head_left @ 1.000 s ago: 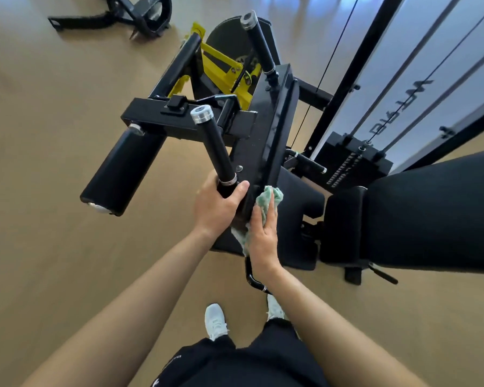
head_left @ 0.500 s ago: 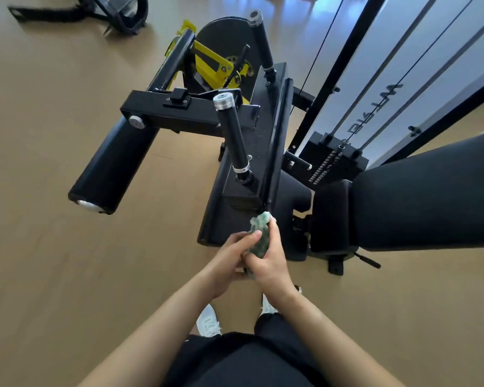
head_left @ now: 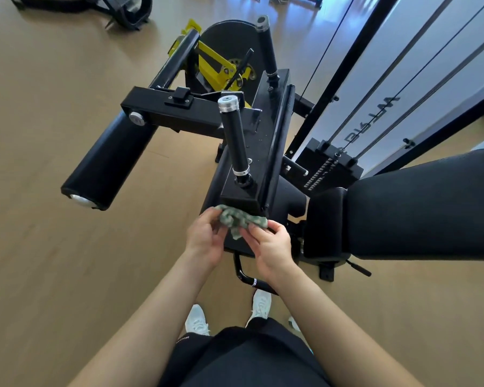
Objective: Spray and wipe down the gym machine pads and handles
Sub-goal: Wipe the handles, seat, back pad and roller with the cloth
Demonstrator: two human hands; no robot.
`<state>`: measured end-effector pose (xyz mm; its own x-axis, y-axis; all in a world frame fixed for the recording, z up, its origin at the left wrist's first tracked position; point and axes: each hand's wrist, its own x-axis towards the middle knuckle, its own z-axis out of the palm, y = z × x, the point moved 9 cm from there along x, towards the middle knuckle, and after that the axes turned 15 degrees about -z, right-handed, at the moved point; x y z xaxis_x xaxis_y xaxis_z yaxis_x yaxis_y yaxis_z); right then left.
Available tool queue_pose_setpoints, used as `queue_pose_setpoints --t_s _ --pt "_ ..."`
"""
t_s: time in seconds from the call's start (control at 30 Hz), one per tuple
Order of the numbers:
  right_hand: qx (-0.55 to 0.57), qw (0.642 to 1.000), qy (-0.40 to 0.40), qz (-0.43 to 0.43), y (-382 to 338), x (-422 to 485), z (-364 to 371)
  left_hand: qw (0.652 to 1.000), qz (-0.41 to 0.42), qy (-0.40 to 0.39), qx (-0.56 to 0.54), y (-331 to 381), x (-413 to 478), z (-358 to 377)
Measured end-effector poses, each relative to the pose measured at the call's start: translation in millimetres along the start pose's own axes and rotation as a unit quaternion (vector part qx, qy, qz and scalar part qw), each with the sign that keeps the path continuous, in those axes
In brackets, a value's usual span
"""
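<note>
Both hands meet on a bunched green cloth (head_left: 242,220). The left hand (head_left: 207,243) pinches its left end between thumb and curled fingers, and the right hand (head_left: 273,248) pinches its right end the same way, so the cloth hangs stretched between them.

The cloth's far edge lies along the near bottom corner of the black frame block (head_left: 239,196); whether it touches the metal cannot be told. Just beyond the grip, the near handle (head_left: 233,135) rises from that block, tilted slightly left, with a silver ring at its foot and a silver cap on top. Farther beyond the grip, the far handle (head_left: 266,48) stands at the other end of the same frame. A raised black edge runs along the frame's right side between the two handles.

To the left of the grip and farther out, the roller pad (head_left: 109,160) juts toward the open wooden floor (head_left: 48,275), its silver end cap free, with bare floor all round it. To the right of the grip, the large back pad (head_left: 430,205) stands near, with a smaller black cushion (head_left: 323,222) just beside the right hand. Behind that, the weight stack (head_left: 333,169) and its cables close the right side.

Below the grip, a curved black bar (head_left: 242,275) passes under the right wrist, and white shoes (head_left: 197,321) stand on the floor.
</note>
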<state>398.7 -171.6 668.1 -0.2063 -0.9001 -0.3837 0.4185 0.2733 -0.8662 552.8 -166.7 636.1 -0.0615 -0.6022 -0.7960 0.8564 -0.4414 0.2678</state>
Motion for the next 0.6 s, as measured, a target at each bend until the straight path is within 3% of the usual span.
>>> queue_pose_setpoints --t_s 0.07,0.17,0.27,0.37,0.47,0.6 --pt "0.017 0.999 0.026 0.029 8 4 5 0.999 -0.011 -0.010 -0.039 1 3 -1" --pt "0.028 0.996 0.067 0.055 14 11 -1 1.000 0.004 -0.017 0.012 -8 10 2" --pt "0.024 0.994 0.103 0.036 9 14 -16 0.999 0.003 0.030 0.010 -25 17 2" --pt "0.028 0.991 0.132 -0.016 -7 20 -35 0.999 -0.024 0.026 0.016 -51 10 19" --pt "0.010 0.992 0.113 -0.052 -28 28 -46 0.999 -0.035 0.031 -0.014 -64 2 30" --pt "-0.025 0.998 0.040 -0.038 -23 25 -27 0.999 -0.001 0.023 -0.044 -44 2 20"
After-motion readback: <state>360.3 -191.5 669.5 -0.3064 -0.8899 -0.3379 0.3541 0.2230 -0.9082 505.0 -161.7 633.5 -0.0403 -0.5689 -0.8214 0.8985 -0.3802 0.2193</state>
